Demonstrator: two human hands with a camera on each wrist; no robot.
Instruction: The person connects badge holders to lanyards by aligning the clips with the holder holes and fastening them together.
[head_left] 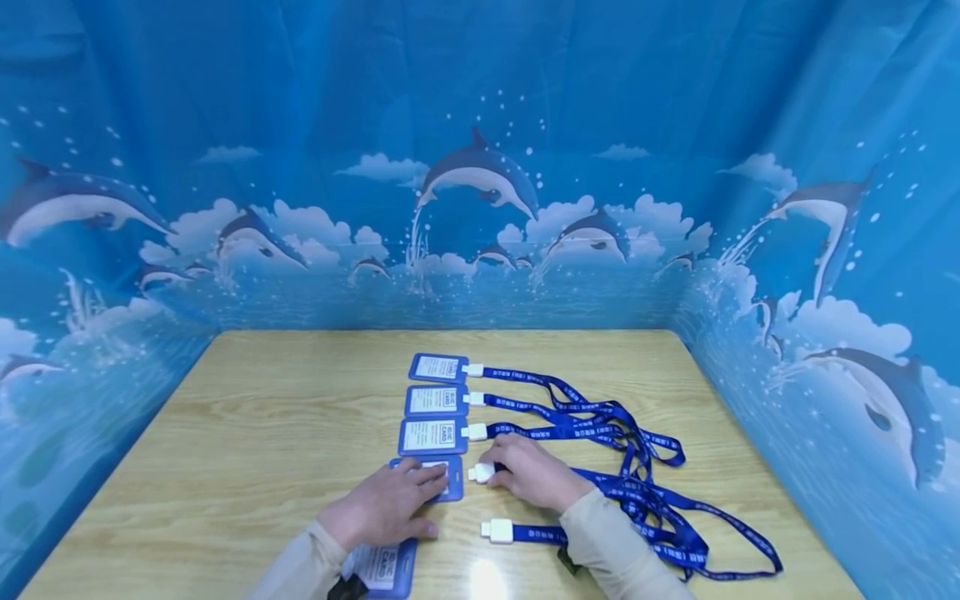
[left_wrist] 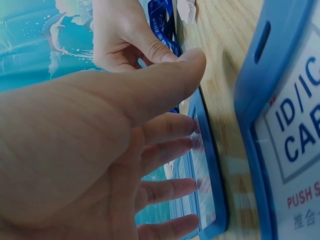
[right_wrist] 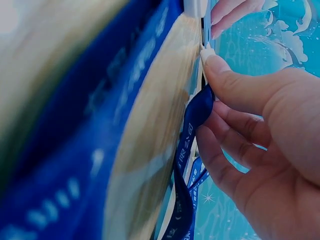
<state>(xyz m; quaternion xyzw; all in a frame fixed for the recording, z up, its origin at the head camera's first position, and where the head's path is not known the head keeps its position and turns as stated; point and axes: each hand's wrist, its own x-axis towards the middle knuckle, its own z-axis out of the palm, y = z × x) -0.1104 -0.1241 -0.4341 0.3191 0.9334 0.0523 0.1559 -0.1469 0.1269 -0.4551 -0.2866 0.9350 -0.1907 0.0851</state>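
My left hand (head_left: pixel 386 500) lays its extended fingertips on a blue ID card holder (head_left: pixel 455 482), the fourth down a column. The left wrist view shows those fingers spread straight, the thumb lifted clear of it. My right hand (head_left: pixel 532 471) pinches a blue lanyard (right_wrist: pixel 200 107) beside its white plastic clip (head_left: pixel 482 473). That clip points at the slotted end of the holder, with a small gap between them. Nearer the front, another card holder (head_left: pixel 397 571) lies partly beneath my left wrist. A second loose lanyard's white clip (head_left: pixel 498 531) rests on the table to its right.
Three card holders (head_left: pixel 433 436) lie stacked in a column farther back, their slotted ends joined to white clips (head_left: pixel 476 432). The lanyard straps (head_left: pixel 637 500) tangle together on the right. The wooden table (head_left: pixel 247 433) is bounded by a blue dolphin-print curtain (head_left: pixel 480 283).
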